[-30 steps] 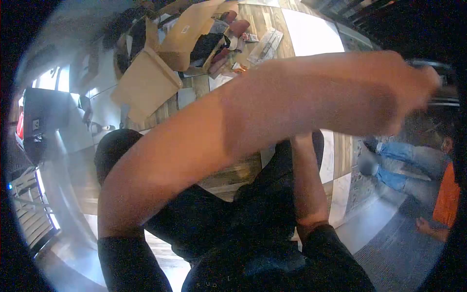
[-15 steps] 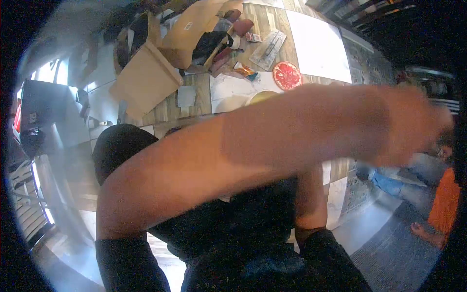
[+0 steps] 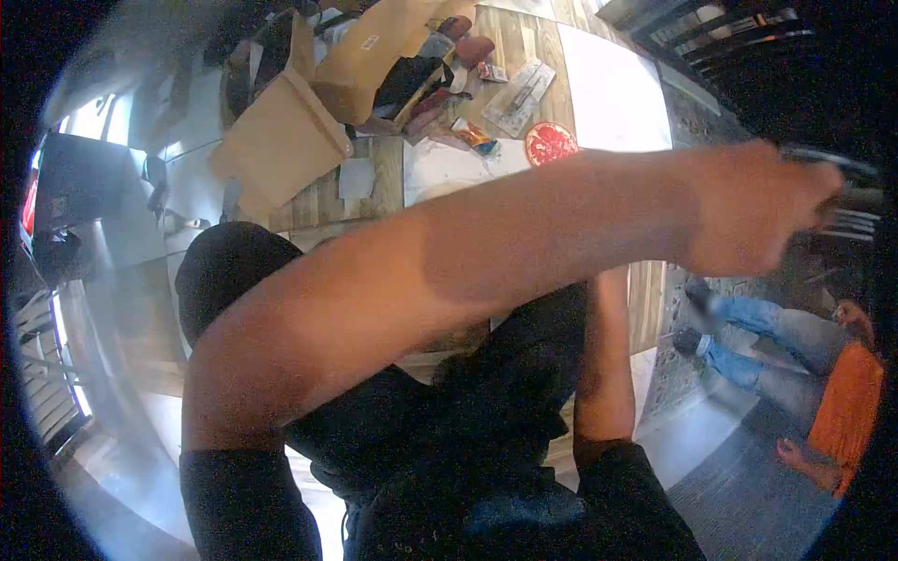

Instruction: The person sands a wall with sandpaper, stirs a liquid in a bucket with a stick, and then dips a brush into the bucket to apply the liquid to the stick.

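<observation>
Near: right forearm (image 3: 608, 374) upright in view, its hand hidden behind the left forearm (image 3: 561, 224); right grip cannot be told. Left forearm crosses from left to right; left hand (image 3: 748, 210) at the right, blurred, fingers appearing curled. How far the left grip is open, and whether it has hold of anything, cannot be told. Just beyond the left forearm in view, a red round piece with pale patterning (image 3: 550, 144) lies flat on the floor (image 3: 388, 173). Judged thin and light, probably fairly stiff; face possibly slick, so best taken by the rim, fingertips under one edge, thumb on top. Left of it, an orange-and-blue packet (image 3: 475, 136): likely soft and crinkly; pinch across the body, lightly, contents unknown. Farther, a flat pale package (image 3: 518, 96), probably light and flexible; lift by a long edge, supporting the middle against sag. Far left, an open cardboard box (image 3: 374, 47): flaps likely to bend under load; hold at walls or base, not by a flap.
</observation>
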A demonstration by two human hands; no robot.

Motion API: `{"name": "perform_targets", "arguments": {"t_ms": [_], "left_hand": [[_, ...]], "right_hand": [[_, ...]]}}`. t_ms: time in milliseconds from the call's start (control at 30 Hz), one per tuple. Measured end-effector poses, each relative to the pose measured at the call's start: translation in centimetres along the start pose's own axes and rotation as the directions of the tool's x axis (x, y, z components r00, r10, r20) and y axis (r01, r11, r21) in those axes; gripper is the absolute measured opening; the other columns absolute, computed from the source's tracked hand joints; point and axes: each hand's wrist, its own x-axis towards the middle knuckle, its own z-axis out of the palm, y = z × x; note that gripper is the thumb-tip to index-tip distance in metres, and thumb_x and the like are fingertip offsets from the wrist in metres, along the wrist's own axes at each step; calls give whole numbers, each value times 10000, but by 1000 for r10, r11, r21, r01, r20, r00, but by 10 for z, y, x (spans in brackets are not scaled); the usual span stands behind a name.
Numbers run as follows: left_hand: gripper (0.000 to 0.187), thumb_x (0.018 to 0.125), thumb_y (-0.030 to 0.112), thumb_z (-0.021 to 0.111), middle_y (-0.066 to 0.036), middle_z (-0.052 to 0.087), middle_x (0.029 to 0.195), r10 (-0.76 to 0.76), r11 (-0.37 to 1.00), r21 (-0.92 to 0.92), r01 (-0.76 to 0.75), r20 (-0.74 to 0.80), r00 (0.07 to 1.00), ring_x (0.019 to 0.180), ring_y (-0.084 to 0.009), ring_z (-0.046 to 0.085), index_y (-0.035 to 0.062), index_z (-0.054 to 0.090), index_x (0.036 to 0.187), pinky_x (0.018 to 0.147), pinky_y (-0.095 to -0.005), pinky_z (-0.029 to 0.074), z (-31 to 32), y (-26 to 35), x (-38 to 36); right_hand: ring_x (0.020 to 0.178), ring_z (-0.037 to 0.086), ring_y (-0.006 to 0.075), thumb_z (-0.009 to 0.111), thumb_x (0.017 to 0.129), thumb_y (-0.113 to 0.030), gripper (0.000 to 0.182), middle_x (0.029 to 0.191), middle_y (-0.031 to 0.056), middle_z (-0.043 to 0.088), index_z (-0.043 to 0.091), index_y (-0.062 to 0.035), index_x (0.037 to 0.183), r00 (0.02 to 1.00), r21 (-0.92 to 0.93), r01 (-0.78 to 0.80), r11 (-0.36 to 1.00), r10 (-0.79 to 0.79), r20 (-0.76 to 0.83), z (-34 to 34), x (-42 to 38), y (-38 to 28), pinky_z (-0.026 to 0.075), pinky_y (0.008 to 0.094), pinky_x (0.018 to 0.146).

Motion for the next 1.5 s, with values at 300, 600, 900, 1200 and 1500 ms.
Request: {"name": "perform_targets", "arguments": {"t_ms": [300,600,900,1200,1500], "left_hand": [[453,844,202,592,-223,642,1070,112,992,-81,-100,163,980,954,-394,642,4,479,1236,816,-446,532,-39,43,-4],[257,811,96,524,-252,657,897,-5,985,-170,-8,-80,997,907,-404,647,-9,537,1045,765,-481,531,3,-9,-12],[208,831,132,512,-245,586,961,299,940,-159,-303,-47,953,795,-392,637,-16,506,978,667,-459,544,17,-12,-24],[283,878,164,510,-254,651,911,-9,991,-129,18,71,997,915,-420,634,34,494,1129,773,-479,527,-11,18,-7],[202,900,150,500,-264,618,763,-64,955,-293,36,-88,994,797,-452,627,16,488,1051,709,-515,496,18,8,-16]], "right_hand": [[612,377,179,453,963,-368,390,658,39,400,403,-80,704,1000,46,-24,999,25,-19,-17,6,-16,311,335,598],[574,361,172,434,974,-374,424,619,33,383,392,-86,666,996,138,-73,988,79,-39,1,-5,-4,301,329,572],[536,345,166,416,984,-381,460,580,28,365,381,-92,627,996,121,-63,991,70,-47,11,-1,6,290,324,545],[497,329,159,397,994,-387,499,541,22,348,371,-97,589,999,87,-34,996,37,-29,21,-4,-1,279,318,518],[459,314,153,378,1005,-394,540,501,17,331,360,-103,551,982,171,-170,971,182,-57,26,-13,16,268,313,492]]}}
